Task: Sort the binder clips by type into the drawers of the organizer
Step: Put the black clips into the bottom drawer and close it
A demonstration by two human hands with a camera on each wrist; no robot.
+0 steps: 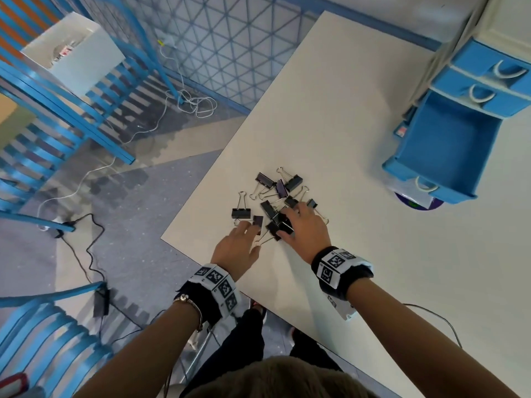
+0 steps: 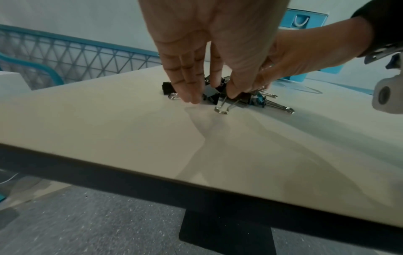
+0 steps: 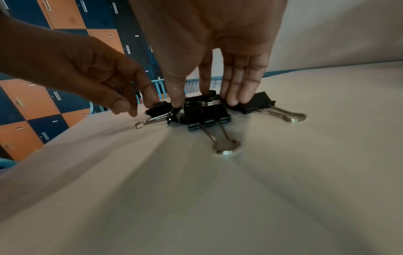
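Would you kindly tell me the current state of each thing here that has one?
bottom drawer, pulled open, no clips visible inside.
upper drawers, closed.
binder clips, unsorted in a heap on the table.
left hand, fingertips at the heap's edge, grip unclear.
right hand, fingers straight, tips on the heap.

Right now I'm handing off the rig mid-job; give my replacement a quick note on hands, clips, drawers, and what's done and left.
Left hand: fingertips touch binder clips at the pile's near edge; a pinch can't be confirmed.
Right hand: straight fingers rest on the pile, nothing lifted.
Clips: all clustered on the table.
Organizer: bottom drawer pulled open, no clips seen inside; two upper drawers closed.
Done: one drawer opened.
Left: all the sorting.
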